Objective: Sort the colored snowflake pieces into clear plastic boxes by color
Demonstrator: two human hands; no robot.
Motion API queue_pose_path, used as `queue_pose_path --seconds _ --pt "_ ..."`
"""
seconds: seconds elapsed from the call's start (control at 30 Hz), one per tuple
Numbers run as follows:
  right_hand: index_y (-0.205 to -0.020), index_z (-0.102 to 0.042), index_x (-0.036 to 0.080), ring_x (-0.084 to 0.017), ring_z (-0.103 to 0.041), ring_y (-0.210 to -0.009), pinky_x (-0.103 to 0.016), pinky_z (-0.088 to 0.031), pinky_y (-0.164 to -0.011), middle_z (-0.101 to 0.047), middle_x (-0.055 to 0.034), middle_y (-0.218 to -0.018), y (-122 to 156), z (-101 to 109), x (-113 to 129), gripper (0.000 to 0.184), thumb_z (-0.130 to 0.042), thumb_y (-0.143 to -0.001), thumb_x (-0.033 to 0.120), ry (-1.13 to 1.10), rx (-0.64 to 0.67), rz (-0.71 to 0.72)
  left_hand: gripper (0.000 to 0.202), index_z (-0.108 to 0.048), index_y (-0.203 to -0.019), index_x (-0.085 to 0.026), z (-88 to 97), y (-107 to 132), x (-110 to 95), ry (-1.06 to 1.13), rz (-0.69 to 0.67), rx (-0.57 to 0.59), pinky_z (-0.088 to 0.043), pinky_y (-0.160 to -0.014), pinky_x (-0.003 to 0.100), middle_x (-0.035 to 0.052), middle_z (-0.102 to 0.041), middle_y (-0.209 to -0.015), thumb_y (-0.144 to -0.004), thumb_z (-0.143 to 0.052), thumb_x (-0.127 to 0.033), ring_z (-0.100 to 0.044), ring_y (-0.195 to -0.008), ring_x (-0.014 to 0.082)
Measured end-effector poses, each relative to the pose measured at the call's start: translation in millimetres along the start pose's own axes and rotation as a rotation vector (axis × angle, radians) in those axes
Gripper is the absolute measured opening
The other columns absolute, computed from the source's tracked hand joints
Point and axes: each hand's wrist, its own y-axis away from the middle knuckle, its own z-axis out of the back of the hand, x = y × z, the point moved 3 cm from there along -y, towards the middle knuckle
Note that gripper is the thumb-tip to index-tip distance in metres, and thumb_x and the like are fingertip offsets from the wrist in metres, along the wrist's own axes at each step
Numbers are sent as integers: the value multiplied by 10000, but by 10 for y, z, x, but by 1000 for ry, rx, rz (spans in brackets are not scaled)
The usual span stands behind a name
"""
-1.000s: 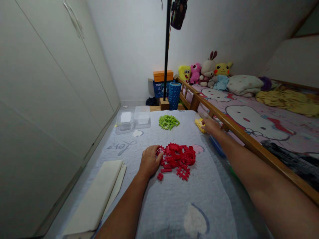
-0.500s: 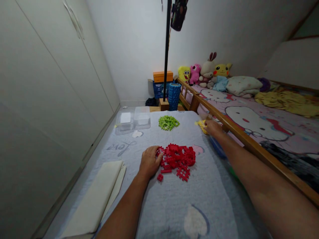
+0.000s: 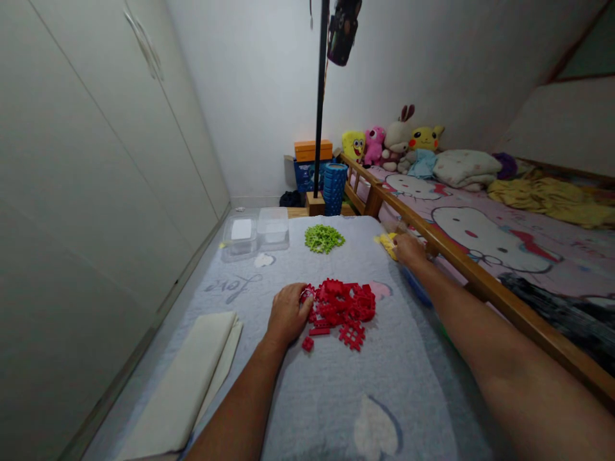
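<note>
A pile of red plastic building pieces (image 3: pixel 342 307) lies in the middle of a grey quilted mat (image 3: pixel 336 397) on the floor. My left hand (image 3: pixel 287 314) rests at the pile's left edge, fingers curled onto the nearest red pieces. My right hand (image 3: pixel 408 248) is stretched out to the mat's right edge beside the bed rail, closed over a small heap of yellow pieces (image 3: pixel 385 242). A pile of green pieces (image 3: pixel 324 237) lies farther back on the mat, apart from both hands.
Two clear plastic boxes (image 3: pixel 257 234) stand at the mat's far left. A folded cream cloth (image 3: pixel 192 378) lies at the near left. White wardrobe doors (image 3: pixel 96 160) run along the left, a wooden bed rail (image 3: pixel 480 282) along the right. A black pole (image 3: pixel 319 102) stands behind.
My right hand has drawn back slightly over the yellow pieces. My left hand has stayed at the red pile. The view has shifted a little.
</note>
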Motion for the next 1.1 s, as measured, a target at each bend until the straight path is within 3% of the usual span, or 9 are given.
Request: queue_pose_path --seconds 0.2,0.4,0.53,0.63,0.77,0.9,1.1 --pt "-971 -726 185 -319 -626 -998 -436 -457 -853 -716 -155 -1019 -10 -63 21 194 -575 -858 228 -46 -55 22 305 -645 -1179 -191 -3 -5 3 1 2 7 -432 -1032 460 114 -698 -1202 -935 -540 -342 -607 -1164 280" --pt "-967 -727 156 -346 -605 -1008 -472 -427 -863 -674 -173 -1019 59 7 74 180 -604 -838 178 -99 -102 -17 309 -641 -1183 -184 -4 -3 4 14 6 14 -425 -1032 457 113 -698 -1194 -944 -529 -346 -604 -1164 281" --pt "-1109 -702 177 -355 -529 -1115 -472 -405 -909 -622 -182 -1188 238 91 328 290 -627 -839 251 -140 -183 -31 304 -644 -1163 -199 -1 -8 4 36 6 9 -430 -1022 450 103 -705 -1172 -961 -504 -379 -612 -1148 276" --pt "-1135 -688 203 -326 -533 -1116 -442 -414 -930 -619 -152 -1190 488 66 614 311 -621 -861 335 -292 -218 25 313 -638 -1166 -200 10 -8 -8 44 -3 5 -438 -1012 447 105 -701 -1178 -967 -491 -392 -614 -1143 274" --pt "-1056 -699 210 -275 -579 -1105 -392 -429 -966 -649 -122 -1134 873 -151 880 276 -579 -891 395 -534 -125 71 328 -637 -1184 -187 28 -2 -41 29 -7 17 -432 -1029 463 122 -693 -1211 -965 -493 -384 -613 -1153 279" --pt "-1033 -700 202 -253 -617 -1077 -367 -448 -961 -683 -123 -1113 1161 -349 982 294 -529 -895 397 -695 -53 110 357 -633 -1224 -177 25 3 -78 21 -21 40 -413 -1064 463 130 -681 -1260 -957 -511 -380 -598 -1199 282" --pt "-933 -703 199 -249 -658 -939 -375 -479 -890 -733 -97 -974 1349 -357 1094 330 -517 -847 457 -956 -2 151 379 -612 -1279 -198 -13 17 -92 52 -54 60 -393 -1096 454 115 -665 -1307 -944 -530 -354 -585 -1233 269"
